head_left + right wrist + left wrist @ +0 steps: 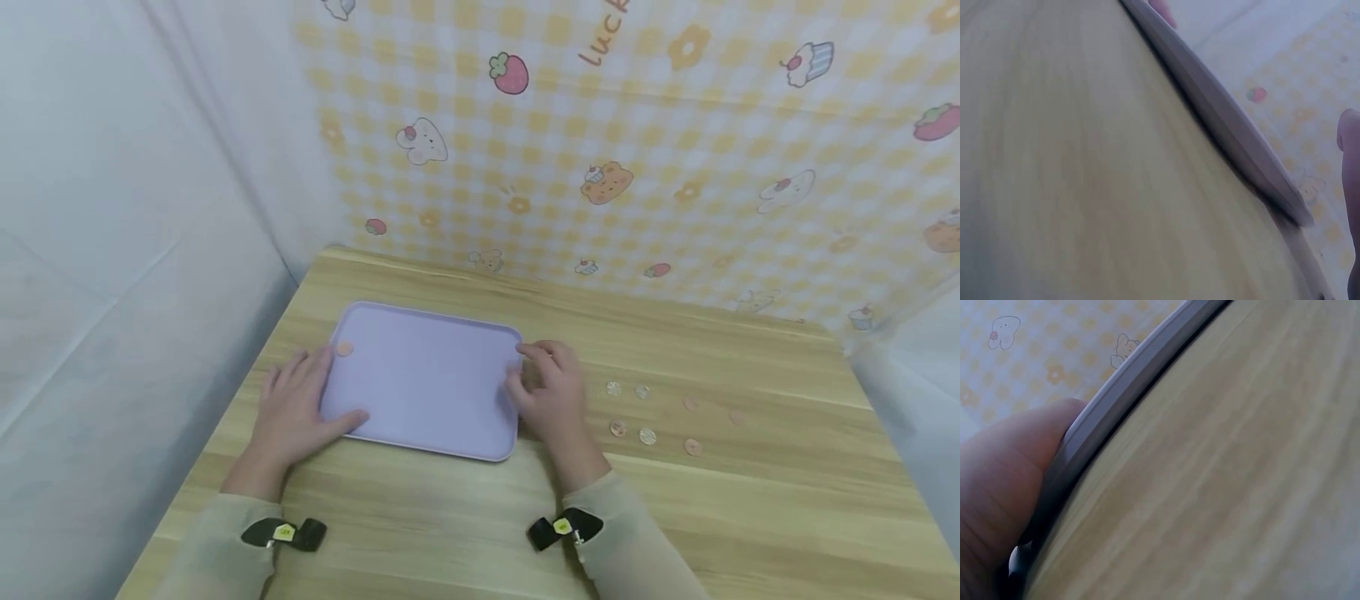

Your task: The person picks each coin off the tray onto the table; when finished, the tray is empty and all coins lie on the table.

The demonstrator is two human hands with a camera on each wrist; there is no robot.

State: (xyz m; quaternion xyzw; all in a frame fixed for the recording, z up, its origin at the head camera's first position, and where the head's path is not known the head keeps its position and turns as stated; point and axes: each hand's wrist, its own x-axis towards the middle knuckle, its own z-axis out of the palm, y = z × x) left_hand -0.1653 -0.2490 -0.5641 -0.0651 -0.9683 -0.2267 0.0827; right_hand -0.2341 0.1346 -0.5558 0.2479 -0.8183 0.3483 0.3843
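A shallow lavender tray [427, 379] lies on the wooden table, and one small copper-coloured disc [345, 348] sits in its far left part. My left hand [296, 408] rests at the tray's left side, fingers extended along the outer edge. Its thumb [1029, 450] lies across the rim at the front left corner. Over the tray's right rim is my right hand [553, 387], its fingers bent and slightly blurred, with a gap between thumb and index finger. Nothing shows in that gap.
To the right of my right hand, several small discs lie spread on the table [750, 517]. Some are silvery [647, 436], others copper-coloured [693, 447]. A yellow checked cloth [555, 150] hangs behind the table, and a pale sheet [112, 208] covers the left side.
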